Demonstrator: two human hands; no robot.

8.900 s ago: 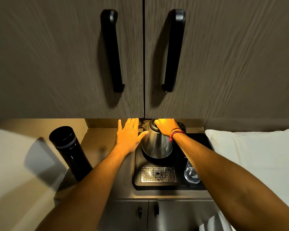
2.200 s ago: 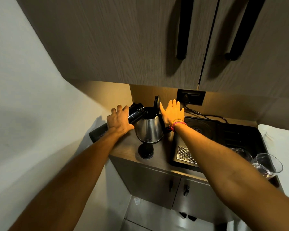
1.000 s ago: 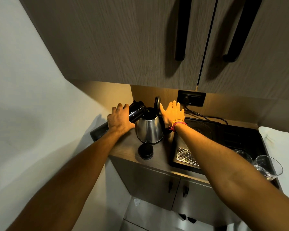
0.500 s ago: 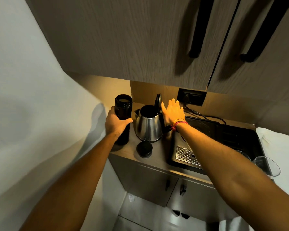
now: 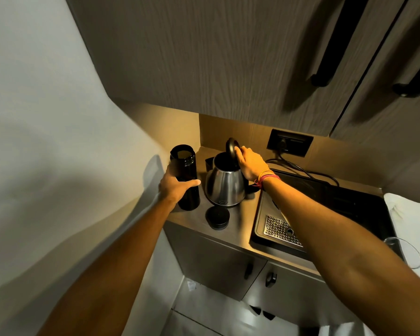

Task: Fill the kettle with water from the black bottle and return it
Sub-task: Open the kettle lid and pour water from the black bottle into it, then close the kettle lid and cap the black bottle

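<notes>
The steel kettle (image 5: 224, 187) stands on the counter, left of the black tray (image 5: 357, 202), with its lid (image 5: 231, 147) raised upright. My right hand (image 5: 249, 163) rests on that lid, fingers curled over its edge. The black bottle (image 5: 186, 177) stands upright and uncapped at the counter's left end. My left hand (image 5: 176, 186) is wrapped around its body. The bottle's black cap (image 5: 217, 217) lies on the counter in front of the kettle.
The tray holds a round kettle base (image 5: 298, 184), a metal drip grate (image 5: 280, 230) and a glass (image 5: 406, 253) at its right end. A wall socket (image 5: 290, 142) with a cord is behind. Upper cabinet doors hang low overhead. A wall closes in on the left.
The bottle went from tilted over the kettle's mouth to standing upright on the counter. My right hand shifted from the open palm beside the lid onto the lid.
</notes>
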